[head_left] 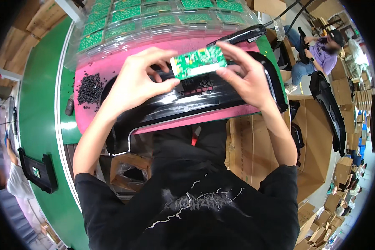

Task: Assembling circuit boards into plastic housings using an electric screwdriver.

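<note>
A green circuit board [199, 62] with small components is held up above a glossy black plastic housing [154, 111]. My left hand [139, 79] has its thumb and fingers at the board's left end. The right end is pinched between the thumb and fingers of my right hand [248, 75]. Beneath the board, the long housing lies on a pink mat [85, 121], and part of a recess with fittings shows in its middle. The board partly covers that recess.
Several circuit boards fill clear trays [148, 23] at the back. Small black screws [90, 88] are piled on the left. A black electric screwdriver [241, 35] lies behind my right hand. Cardboard boxes [254, 141] stand at the right; a person [316, 54] sits beyond.
</note>
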Demonstrator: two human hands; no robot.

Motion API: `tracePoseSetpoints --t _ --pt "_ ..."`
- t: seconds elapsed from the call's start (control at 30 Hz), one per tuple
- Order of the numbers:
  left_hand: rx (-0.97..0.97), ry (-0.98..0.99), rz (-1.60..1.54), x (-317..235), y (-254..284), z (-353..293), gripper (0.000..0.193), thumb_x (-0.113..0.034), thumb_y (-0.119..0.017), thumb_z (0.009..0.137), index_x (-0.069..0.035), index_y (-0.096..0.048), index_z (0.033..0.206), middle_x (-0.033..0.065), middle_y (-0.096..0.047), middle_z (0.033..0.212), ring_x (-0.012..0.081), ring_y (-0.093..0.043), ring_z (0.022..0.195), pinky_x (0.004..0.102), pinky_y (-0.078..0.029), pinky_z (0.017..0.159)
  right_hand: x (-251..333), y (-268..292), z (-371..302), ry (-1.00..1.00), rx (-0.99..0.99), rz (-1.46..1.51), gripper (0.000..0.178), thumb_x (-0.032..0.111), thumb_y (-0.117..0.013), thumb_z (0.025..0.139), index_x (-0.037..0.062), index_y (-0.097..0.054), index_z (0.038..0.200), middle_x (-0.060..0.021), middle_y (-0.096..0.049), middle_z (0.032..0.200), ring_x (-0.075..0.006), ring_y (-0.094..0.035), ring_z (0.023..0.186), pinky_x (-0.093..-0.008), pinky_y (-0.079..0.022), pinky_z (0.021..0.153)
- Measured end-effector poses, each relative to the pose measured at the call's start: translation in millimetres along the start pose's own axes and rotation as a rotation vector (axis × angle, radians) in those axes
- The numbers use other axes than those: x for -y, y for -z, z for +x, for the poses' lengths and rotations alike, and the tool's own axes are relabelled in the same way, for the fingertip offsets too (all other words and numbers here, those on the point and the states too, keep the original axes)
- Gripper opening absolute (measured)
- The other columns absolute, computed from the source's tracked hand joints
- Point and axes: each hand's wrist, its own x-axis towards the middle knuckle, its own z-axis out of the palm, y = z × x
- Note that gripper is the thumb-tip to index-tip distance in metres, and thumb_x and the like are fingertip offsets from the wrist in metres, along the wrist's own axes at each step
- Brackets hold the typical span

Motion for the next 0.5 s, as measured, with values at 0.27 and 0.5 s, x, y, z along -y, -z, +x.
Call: tracePoseSetpoints --t 0.27,0.5 --pt "0.255 0.048 0.23 41 -19 3 0.05 -0.018 -0.079 0.066 -0.002 -0.061 0.109 0.0078 -0.059 0.096 0.0191 -0.058 0.078 0.0319 -0.049 0.071 -49 6 -10 0.03 0.141 -0.33 0.041 0.008 -0.078 0.074 0.0028 -0.063 0.112 -0.0099 -0.061 0.118 -0.0267 -0.057 0.114 -0.0342 -0.043 0.1" --pt "0.237 0.036 0.185 51 -20 4 0.048 -0.015 -0.079 0.063 -0.003 -0.062 0.106 0.0053 -0.054 0.087 0.0158 -0.048 0.068 0.0295 -0.044 0.065 -48 5 -7 0.015 0.187 -0.341 0.047 0.009 -0.079 0.068 0.0024 -0.063 0.112 -0.0099 -0.061 0.119 -0.0268 -0.053 0.116 -0.0381 -0.04 0.102"
